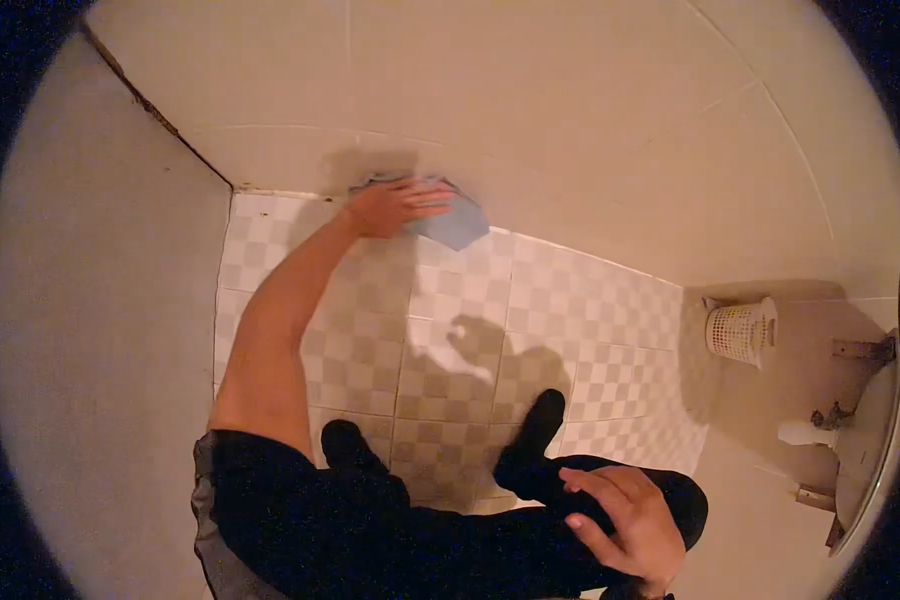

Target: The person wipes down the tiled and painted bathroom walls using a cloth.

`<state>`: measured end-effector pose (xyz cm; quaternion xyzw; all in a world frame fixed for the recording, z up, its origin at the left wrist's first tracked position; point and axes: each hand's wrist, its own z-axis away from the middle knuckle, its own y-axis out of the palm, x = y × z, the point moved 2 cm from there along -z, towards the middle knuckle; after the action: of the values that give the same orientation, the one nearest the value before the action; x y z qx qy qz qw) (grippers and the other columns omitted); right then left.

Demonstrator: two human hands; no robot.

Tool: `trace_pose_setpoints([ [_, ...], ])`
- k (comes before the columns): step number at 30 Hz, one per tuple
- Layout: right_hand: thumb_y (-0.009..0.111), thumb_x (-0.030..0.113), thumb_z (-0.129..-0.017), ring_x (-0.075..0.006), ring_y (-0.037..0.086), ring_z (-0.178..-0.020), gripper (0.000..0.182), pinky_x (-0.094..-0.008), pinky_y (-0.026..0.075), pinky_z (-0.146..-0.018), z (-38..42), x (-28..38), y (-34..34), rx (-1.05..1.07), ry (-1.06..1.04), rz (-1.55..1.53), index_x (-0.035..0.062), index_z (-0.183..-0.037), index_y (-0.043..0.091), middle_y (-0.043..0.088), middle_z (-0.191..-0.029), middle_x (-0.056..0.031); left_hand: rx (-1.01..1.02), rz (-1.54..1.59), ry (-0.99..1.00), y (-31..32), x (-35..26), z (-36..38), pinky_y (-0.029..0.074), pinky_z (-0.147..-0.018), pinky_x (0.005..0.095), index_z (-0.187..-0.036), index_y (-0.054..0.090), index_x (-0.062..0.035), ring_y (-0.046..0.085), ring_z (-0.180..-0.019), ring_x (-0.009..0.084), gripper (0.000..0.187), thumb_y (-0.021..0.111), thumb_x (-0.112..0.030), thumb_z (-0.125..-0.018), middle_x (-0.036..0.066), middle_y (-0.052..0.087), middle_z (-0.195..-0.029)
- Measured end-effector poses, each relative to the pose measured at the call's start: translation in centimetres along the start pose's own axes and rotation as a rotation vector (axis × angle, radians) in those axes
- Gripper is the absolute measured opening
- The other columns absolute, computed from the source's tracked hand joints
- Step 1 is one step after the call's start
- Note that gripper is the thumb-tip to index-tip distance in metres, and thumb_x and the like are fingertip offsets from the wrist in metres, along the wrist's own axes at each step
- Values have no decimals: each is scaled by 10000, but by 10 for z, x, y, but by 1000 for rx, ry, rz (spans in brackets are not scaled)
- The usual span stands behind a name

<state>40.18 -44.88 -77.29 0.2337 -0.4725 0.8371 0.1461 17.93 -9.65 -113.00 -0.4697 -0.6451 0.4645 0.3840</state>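
Note:
My left hand (400,207) is on a light blue cloth (458,228), pressing it where the wall meets the tiled floor. Its fingers lie long across the cloth, and the hand covers part of it. One corner of the cloth spreads over the floor to the right of the fingers, and its upper edge is bunched against the wall. Above my right knee, my right hand (625,525) holds nothing. Its fingers are loosely bent, with the thumb apart from them.
Checkered tiles (460,290) cover the floor around my dark-covered feet. A white slotted basket (740,332) is by the wall at right, near a wall-mounted basin (865,450) with pipes beneath. A grey panel (110,300) rises along the left, with a dark stained seam at its top edge.

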Motion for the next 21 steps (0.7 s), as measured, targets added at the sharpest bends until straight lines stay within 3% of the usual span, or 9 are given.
trace_pose_setpoints([
  [6,698,193,-836,-316,643,-972,447,-398,501,-889,4,-6,0,-29,-48,3,65,-1253,601,678,-1047,-114,-16,-131,-198,-104,3,-13,331,-1140,421,-1478,422,-266,415,-1387,188,819,642,-98,-708,-22,429,-1517],
  [8,698,197,-839,-320,642,-972,451,-402,504,-880,2,-5,0,-26,-61,26,67,-1258,597,679,-1047,-114,-153,-29,-193,-114,-2,-48,357,-1100,427,-1503,379,-263,407,-1390,183,878,650,-101,-684,-28,387,-1548],
  [10,697,203,-842,-321,642,-970,451,-403,505,-877,1,-5,0,-25,-68,24,66,-1259,595,679,-1045,-115,-302,-169,-160,-119,-14,-90,331,-1139,436,-1500,381,-271,361,-1425,191,894,649,-106,-664,-36,343,-1574],
  [14,694,220,-850,-320,639,-965,441,-404,503,-872,-3,-4,1,-15,-106,29,66,-1253,599,675,-1028,-116,-331,-58,-7,-132,-42,-166,212,-1217,434,-1472,423,-177,268,-1474,194,808,630,-117,-694,7,293,-1598],
  [18,675,272,-890,-345,629,-942,429,-435,509,-886,-7,2,5,7,-135,23,77,-1264,594,659,-979,-128,-276,-85,163,-92,-50,-169,120,-1249,406,-1454,423,-102,181,-1503,180,694,577,-161,-780,46,245,-1616],
  [19,679,244,-878,-327,636,-942,429,-418,507,-869,-7,3,5,4,-178,31,71,-1262,597,664,-993,-120,-222,-123,171,-82,-47,-162,104,-1252,396,-1445,438,-118,148,-1510,167,619,531,-232,-844,34,230,-1621],
  [21,683,216,-865,-309,643,-942,430,-402,506,-852,-7,5,5,-3,-231,40,65,-1260,600,668,-1007,-112,-186,-127,142,-80,-43,-139,103,-1252,393,-1454,424,-120,162,-1507,169,626,530,-239,-849,26,234,-1620],
])
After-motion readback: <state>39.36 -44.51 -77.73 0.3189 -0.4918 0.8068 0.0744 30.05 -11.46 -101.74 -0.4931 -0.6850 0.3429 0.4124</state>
